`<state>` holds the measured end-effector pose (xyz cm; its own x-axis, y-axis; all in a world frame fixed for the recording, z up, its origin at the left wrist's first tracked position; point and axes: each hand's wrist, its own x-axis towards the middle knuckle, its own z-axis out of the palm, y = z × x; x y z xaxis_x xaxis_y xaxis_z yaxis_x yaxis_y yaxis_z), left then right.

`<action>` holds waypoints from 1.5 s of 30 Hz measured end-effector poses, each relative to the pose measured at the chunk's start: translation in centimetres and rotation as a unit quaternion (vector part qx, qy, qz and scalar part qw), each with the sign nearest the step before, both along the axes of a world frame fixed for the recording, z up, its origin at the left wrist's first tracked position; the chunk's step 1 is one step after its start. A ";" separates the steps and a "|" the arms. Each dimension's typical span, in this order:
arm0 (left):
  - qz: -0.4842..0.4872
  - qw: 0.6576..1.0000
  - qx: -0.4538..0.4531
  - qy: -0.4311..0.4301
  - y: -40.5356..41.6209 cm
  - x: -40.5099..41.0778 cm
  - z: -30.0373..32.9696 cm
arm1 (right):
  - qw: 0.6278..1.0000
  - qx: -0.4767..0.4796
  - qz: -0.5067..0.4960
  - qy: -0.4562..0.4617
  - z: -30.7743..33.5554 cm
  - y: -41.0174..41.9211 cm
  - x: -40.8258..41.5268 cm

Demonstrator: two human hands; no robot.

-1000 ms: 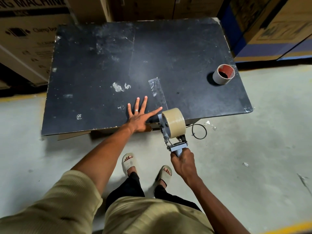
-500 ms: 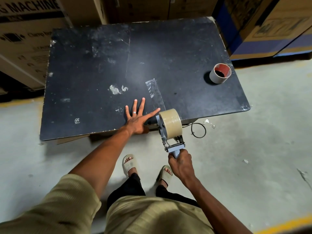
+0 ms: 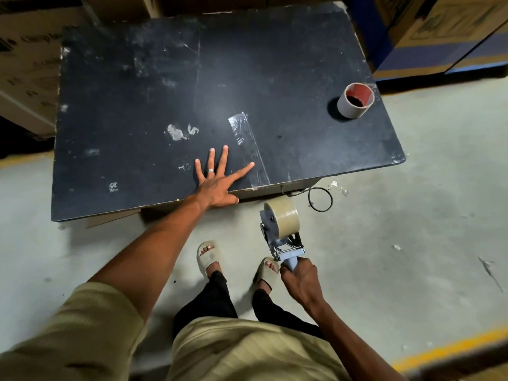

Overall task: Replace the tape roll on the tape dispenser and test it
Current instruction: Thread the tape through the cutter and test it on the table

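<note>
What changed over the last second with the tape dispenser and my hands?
The right hand pulled the tape dispenser back off the table's near edge toward the body; it is now over the floor, clear of the table, leaving a clear tape strip running to that edge. The left hand stayed flat on the table, and the empty core stayed put.

We're in a warehouse or stockroom here: printed cardboard cartons (image 3: 24, 64) stacked along the back, more boxes (image 3: 445, 28) to the right, bare concrete floor (image 3: 412, 243) with a yellow painted line (image 3: 450, 350), and a scuffed black worktable (image 3: 137, 105).
</note>
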<state>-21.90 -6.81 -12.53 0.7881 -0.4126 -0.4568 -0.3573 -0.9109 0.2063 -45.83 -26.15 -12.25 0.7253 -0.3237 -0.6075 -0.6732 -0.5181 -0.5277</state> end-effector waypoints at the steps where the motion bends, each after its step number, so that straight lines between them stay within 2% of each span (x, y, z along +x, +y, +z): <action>1: 0.002 1.000 0.003 -0.001 -0.1 -0.1 0.0 | 1.000 0.006 -0.007 -0.002 0.2 0.0 0.3; 11: -0.001 1.000 0.003 -0.009 -0.4 -1.8 -0.5 | 0.998 0.014 -0.056 -0.006 1.5 -0.4 1.0; 18: 0.010 0.999 -0.015 -0.033 -0.1 -4.0 -1.0 | 0.986 0.098 -0.133 -0.001 3.9 -0.8 1.8; 23: 0.044 0.997 -0.022 -0.052 -0.3 -4.7 -1.0 | 0.986 0.098 -0.130 -0.030 5.7 -1.2 3.1; 30: 0.112 0.984 -0.127 -0.052 -0.4 -5.3 -0.3 | 0.978 0.137 -0.130 -0.084 7.1 -1.9 4.5; 33: 0.193 0.949 -0.246 -0.046 -1.3 -6.5 1.1 | 0.972 0.163 -0.141 -0.097 7.6 -2.3 5.4; 36: 0.270 0.859 -0.435 0.017 -2.6 -7.6 2.4 | 0.945 0.257 -0.177 -0.098 8.5 -2.8 6.4; 39: 0.335 0.783 -0.520 0.070 -4.5 -7.9 5.1 | 0.906 0.366 -0.199 -0.072 9.6 -3.6 7.6; 42: 0.348 0.755 -0.554 0.057 -6.3 -7.4 7.3 | 0.898 0.397 -0.186 -0.046 10.3 -4.2 8.8; 45: 0.344 0.750 -0.564 0.026 -7.4 -6.9 8.6 | 0.889 0.425 -0.167 -0.025 11.0 -4.3 10.0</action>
<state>-28.79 -14.18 -3.96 0.9850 -0.0644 -0.1600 0.1522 -0.1118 0.9820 -35.78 -30.42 -1.23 0.7082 0.0343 -0.7052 -0.6788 0.3078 -0.6667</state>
